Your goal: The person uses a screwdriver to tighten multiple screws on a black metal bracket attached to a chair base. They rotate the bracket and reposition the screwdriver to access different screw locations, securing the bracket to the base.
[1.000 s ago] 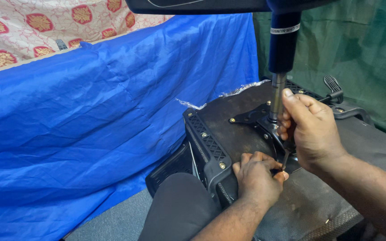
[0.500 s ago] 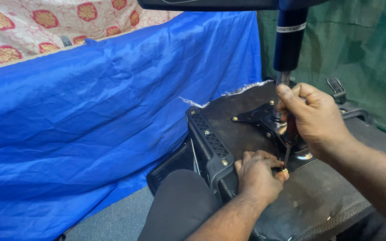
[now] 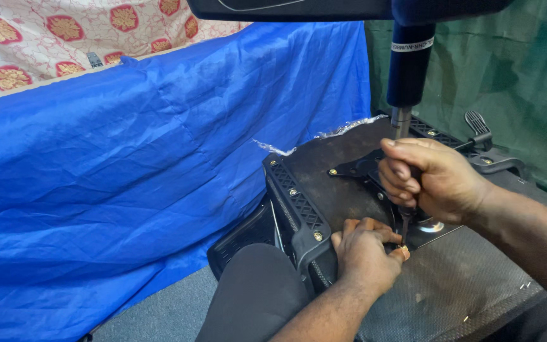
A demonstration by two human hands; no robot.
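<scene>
The upturned chair seat (image 3: 349, 183) lies underside up beside the blue sheet (image 3: 128, 164), its gas column (image 3: 408, 69) rising above; the right hand (image 3: 435, 180) has its grip clamped on a thin driver (image 3: 405, 221), tip down by the metal plate (image 3: 365, 170). The left hand (image 3: 365, 253) pinches together at that tip (the screw itself is hidden); judging by this, keep the shaft upright and press steadily.

support: grey floor (image 3: 159, 313), bare strip at lower left | on it: upturned office chair seat (image 3: 349, 190), dark underside facing up, black plastic rim (image 3: 299, 202) along its near edge | beside it: blue sheet (image 3: 128, 171) draped down to the floor, touching the seat's left edge | behind: green cloth (image 3: 514, 76)
</scene>
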